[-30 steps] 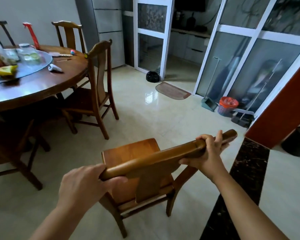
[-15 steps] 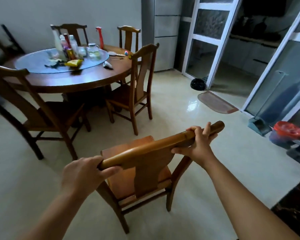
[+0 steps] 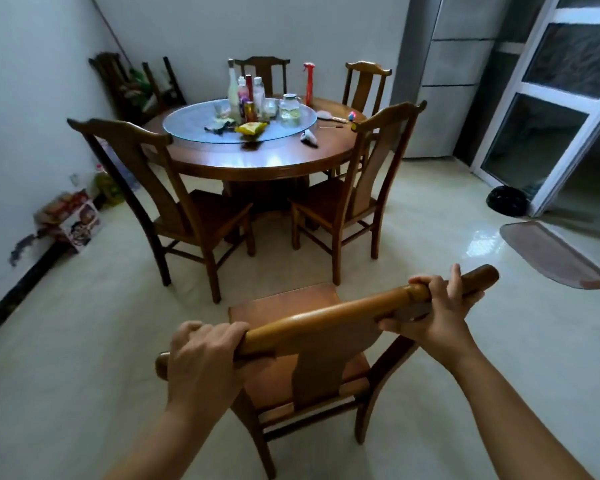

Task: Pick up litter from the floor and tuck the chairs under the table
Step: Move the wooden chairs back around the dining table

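Both hands, left hand [image 3: 201, 358] and right hand [image 3: 433, 313], grip the chair [image 3: 312, 344] by its top rail (fingers curled over), arms outstretched toward the desk [image 3: 257, 161].

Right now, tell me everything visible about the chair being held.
The held chair is glossy brown wood with a rounded top rail, a broad central back splat, a flat seat and curved rear legs. It faces the round table, apart from it, nearest the camera. The left hand grips the rail's left end, the right hand its right end. Its feet are not clearly shown.
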Demonstrator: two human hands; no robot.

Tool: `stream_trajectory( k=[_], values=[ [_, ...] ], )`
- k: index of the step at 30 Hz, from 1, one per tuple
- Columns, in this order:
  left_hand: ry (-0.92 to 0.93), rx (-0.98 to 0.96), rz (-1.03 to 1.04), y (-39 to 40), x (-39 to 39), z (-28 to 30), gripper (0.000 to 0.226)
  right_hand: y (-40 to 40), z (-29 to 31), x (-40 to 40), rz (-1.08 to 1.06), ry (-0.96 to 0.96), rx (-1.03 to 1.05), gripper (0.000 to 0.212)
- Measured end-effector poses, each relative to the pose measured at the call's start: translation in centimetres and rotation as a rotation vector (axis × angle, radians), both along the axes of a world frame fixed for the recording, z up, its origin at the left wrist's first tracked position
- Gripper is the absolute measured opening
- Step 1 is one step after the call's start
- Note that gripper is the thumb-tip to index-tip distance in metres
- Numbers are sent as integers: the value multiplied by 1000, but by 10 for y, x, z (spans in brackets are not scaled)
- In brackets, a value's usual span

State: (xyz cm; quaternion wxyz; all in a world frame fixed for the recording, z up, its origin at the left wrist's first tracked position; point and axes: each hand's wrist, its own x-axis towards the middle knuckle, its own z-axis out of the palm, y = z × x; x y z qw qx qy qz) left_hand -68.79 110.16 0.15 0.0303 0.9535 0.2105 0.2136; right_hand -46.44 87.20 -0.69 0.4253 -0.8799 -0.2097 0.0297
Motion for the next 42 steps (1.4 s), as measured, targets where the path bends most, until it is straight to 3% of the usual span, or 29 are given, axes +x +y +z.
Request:
stream_trajectory(
  k=[4,6,14,19,30,35,42],
  values=[
    [40,-179,291,-32,4,-6,43,-4,0,3,12,10,-27,72],
    [14,-207,315,-35,7,-8,43,-5,-2,5,23,-2,-2,71],
    [-89,-123,231,-12,16,-12,44,9,-11,4,43,-76,109,71],
    [-112,-92,172,30,29,-11,59,36,-16,5,-15,-116,118,76],
    [-104,-44,83,131,78,-15,57,116,-19,31,-74,-158,134,75],
    [-95,-45,32,178,110,-18,46,153,-21,56,-113,-186,133,75],
    [-117,-68,0,230,163,-18,47,205,-22,109,-121,-183,132,73]
  ],
)
